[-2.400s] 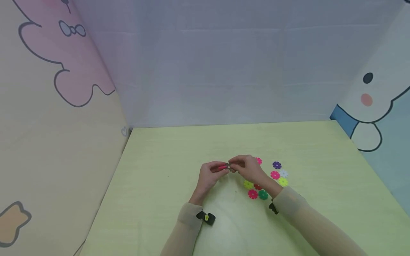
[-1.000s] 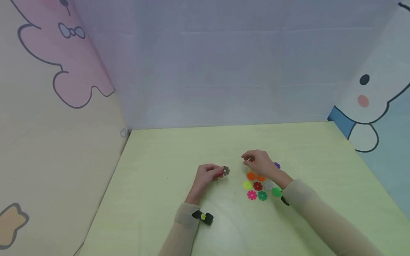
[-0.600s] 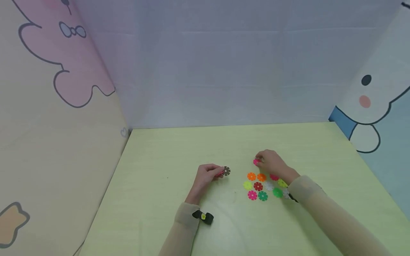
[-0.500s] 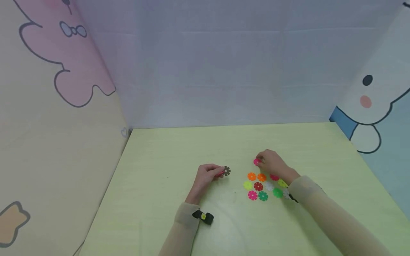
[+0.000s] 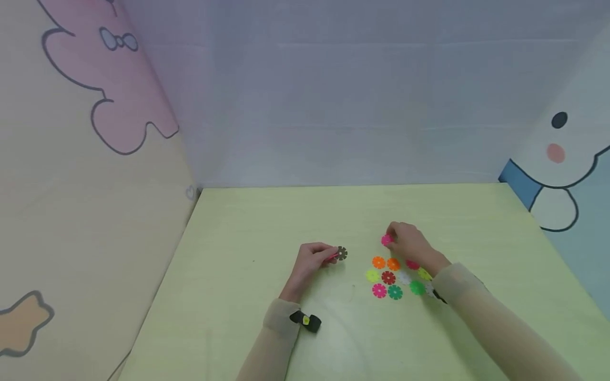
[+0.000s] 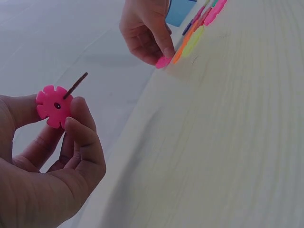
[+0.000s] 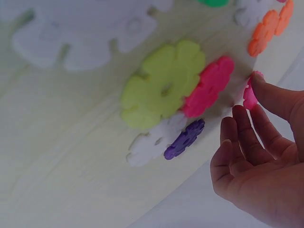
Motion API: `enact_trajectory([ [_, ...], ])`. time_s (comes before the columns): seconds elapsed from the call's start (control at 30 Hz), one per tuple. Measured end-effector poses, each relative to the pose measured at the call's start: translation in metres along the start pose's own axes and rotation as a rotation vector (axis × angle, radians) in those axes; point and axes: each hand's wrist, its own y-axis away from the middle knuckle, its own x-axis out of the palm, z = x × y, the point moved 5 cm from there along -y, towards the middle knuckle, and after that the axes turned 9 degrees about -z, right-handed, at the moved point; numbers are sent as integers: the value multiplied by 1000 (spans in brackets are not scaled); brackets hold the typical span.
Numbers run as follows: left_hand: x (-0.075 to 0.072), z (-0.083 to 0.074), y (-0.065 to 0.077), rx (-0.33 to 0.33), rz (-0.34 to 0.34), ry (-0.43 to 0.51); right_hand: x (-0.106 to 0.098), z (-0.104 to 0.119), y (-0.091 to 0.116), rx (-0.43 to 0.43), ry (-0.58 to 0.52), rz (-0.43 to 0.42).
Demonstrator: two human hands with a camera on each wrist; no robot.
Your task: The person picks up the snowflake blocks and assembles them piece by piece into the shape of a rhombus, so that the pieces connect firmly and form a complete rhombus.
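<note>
My left hand (image 5: 310, 262) pinches a pink interlocking disc (image 6: 53, 105) between thumb and fingers. A grey-brown notched disc (image 5: 340, 253) is slotted into its rim, crosswise to it, and shows edge-on in the left wrist view. Farther right, my right hand (image 5: 411, 244) pinches another pink disc (image 5: 386, 240) by its edge, between thumb and index finger in the right wrist view. Whether this disc still touches the table cannot be told. Just below the right hand lie two orange discs (image 5: 378, 262), and a purple disc (image 7: 184, 139) shows in the right wrist view.
Loose discs lie flat on the pale table (image 5: 229, 296): yellow (image 5: 373, 276), red (image 5: 388, 278), pink (image 5: 379, 290), dark green (image 5: 395, 292), bright green (image 5: 417, 287) and white (image 5: 404, 278). The right forearm partly covers others. Printed walls stand around the table.
The right hand has left the joined discs, moved right to the loose ones and pinched a pink disc. The left hand keeps its joined pair. In the last half second the hands barely moved.
</note>
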Motion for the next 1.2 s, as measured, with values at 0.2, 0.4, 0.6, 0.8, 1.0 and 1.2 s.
enact_trajectory([
  [0.2,1,0,0,-9,1,8,-1,0,3,-19,-27,-31],
  [0.4,0,1,0,-18,1,15,-2,3,5,-40,-95,-70],
  [0.6,0,2,0,-18,-5,17,-6,17,6,-94,-156,-113],
  [0.8,1,2,0,-26,-10,23,-8,41,12,-145,-206,-122],
  [1.0,2,2,0,-34,-17,25,-4,57,17,-190,-255,-118],
  [1.2,1,1,1,-43,-29,9,0,67,21,-200,-285,-104],
])
